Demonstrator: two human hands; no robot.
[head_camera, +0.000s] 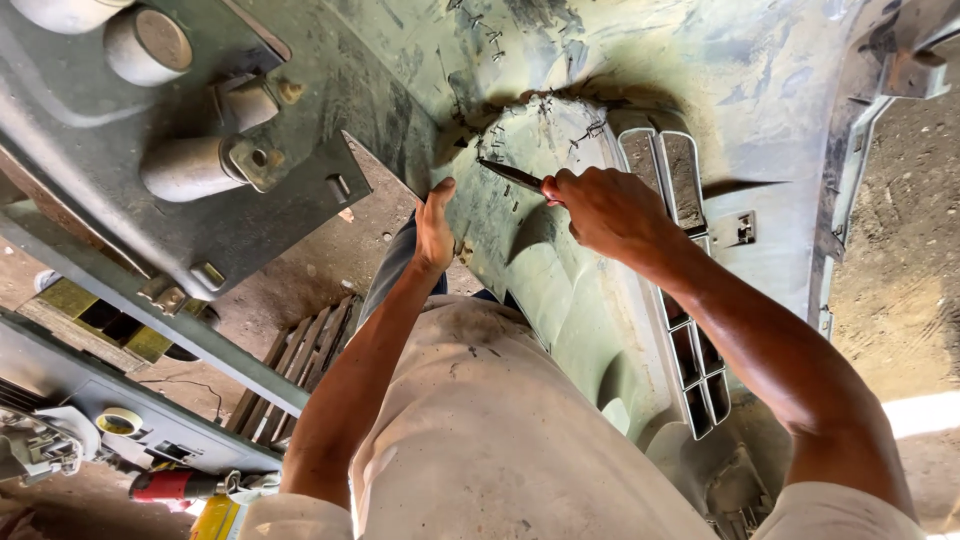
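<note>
Nearest, the right hand (605, 210) grips a slim dark metal tool (512, 176), its tip at nine o'clock on the pale-green plastic bumper shell (560, 300). Left hand (434, 225) clasps the shell's edge; firm bracing there should steady the tip

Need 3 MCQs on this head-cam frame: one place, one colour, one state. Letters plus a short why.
1. Where does the tip of the thin dark pointed tool sit?
A. at the stapled curved seam of the pale green plastic bumper shell
B. on the dirt floor
C. in the slotted vent grille

2. What colour is the cylindrical tool handle lying at lower left?
A. blue
B. red
C. white

3. What is the left hand doing?
A. hanging free
B. holding a hammer
C. gripping the cut edge of the bumper shell

Answers:
1 A: the right hand points the tool at the seam with metal staples.
2 B: the handle reads red beside a yellow can.
3 C: its fingers wrap the panel edge, with no tool in it.
</note>
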